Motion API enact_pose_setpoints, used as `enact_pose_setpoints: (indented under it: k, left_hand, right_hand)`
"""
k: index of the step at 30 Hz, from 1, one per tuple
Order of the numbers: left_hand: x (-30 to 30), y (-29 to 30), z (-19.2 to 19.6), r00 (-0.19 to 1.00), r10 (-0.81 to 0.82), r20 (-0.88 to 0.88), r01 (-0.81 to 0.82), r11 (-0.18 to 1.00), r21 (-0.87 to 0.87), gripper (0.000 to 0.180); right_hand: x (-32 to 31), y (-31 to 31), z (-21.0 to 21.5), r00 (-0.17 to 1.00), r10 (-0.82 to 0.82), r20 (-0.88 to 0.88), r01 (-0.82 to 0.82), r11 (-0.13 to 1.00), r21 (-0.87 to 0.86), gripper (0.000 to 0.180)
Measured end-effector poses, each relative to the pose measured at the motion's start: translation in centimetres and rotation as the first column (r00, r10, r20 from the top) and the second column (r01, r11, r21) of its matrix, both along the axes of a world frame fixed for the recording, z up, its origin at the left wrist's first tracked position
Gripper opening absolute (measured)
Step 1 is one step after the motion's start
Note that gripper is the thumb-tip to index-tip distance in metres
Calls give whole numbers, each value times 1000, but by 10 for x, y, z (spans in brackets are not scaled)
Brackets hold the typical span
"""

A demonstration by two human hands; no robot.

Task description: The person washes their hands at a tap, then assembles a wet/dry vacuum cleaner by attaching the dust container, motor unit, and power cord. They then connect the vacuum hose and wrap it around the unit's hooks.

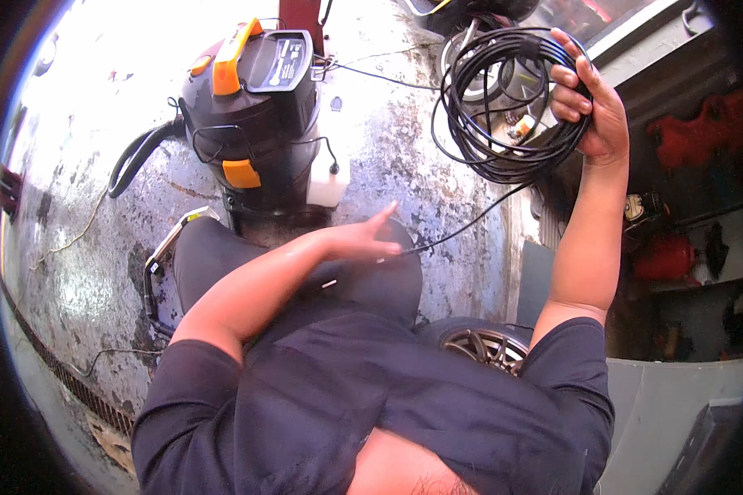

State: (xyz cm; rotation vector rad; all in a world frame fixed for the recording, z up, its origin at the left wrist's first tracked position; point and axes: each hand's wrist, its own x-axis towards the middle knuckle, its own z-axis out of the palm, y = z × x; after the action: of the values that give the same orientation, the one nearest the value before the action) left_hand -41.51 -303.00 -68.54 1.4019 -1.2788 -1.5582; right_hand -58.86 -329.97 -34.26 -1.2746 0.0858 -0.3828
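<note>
A coil of black cable hangs in many loops from my right hand, raised at the upper right. Its fingers are wrapped round the side of the bundle, and a dark strap sits on the top loops. One loose length of cable runs from the bottom of the coil down to my left hand, in front of my lap. There it meets the lower fingertips, while the thumb sticks up apart. The left hand is slightly smeared, and the cable beyond its fingers is hidden.
A black drum vacuum cleaner with an orange handle and latch stands ahead, its hose at the left. A wheel lies beside my right side. Dark shelving with red items is at the right. The floor is worn and patchy.
</note>
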Motion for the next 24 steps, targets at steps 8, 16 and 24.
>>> enact_pose_setpoints:
  k: [8,16,24]
  left_hand:
    - [-41,-42,-15,529,-275,803,532,844,-62,56]
    - [73,31,91,621,123,774,-41,991,-124,43]
    - [78,-53,204,401,912,84,-18,100,-995,29]
  right_hand:
    - [-6,55,51,967,-250,-41,239,955,-176,75]
    - [-22,17,3,905,-163,-394,6,929,-371,70]
    - [44,37,-125,826,-129,-548,81,990,-112,38]
